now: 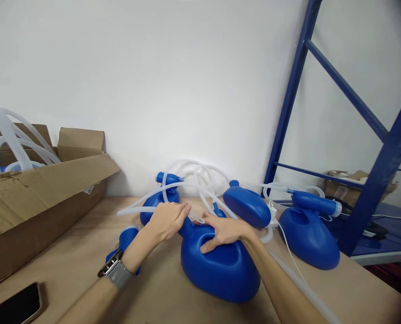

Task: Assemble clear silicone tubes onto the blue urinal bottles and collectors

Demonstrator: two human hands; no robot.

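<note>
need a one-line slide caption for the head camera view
Right hand on a blue jug, left hand at its neck, amid pale tubing and other blue jugs.

Here it's smooth plastic on the blue jug, glossy along its curves, pale tubing in translucent plastic, cardboard carton rough and creased, matt wall, painted-metal rack, glossy phone screen, smooth brown surface.
</note>
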